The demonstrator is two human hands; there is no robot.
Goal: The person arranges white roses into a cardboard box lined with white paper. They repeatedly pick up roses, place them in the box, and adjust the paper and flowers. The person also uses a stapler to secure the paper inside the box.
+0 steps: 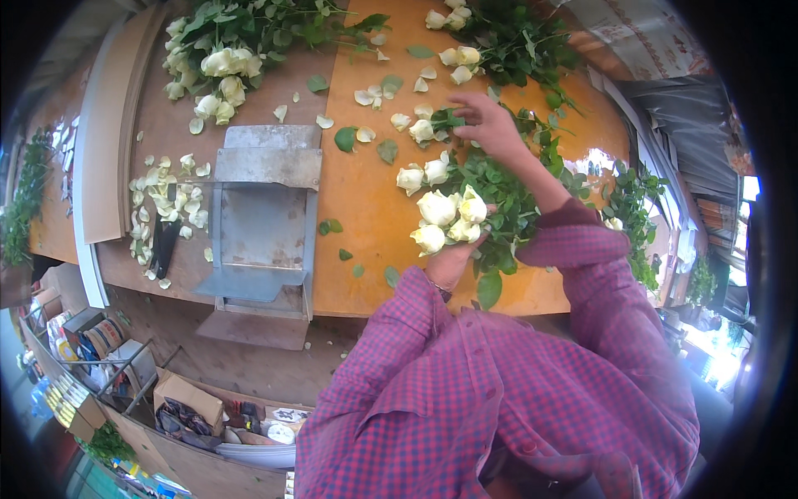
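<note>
Left hand [453,262] is clenched round the stems of a bunch of white roses [449,218] near table centre, blooms pointing to abt 10 o'clock, long axis running 10-to-4 w/ leafy stems trailing toward the checked sleeve. Right hand [489,125], at 12 o'clock from the bunch, has fingers pinching a single white rose [422,130] lying on the orange table [366,191], its bloom to 9 o'clock, stem to 3. Metal chute [264,220] sits at 9 o'clock of the bunch, loose petals [166,204] beyond it, more rose piles [220,66] at 11 o'clock.
</note>
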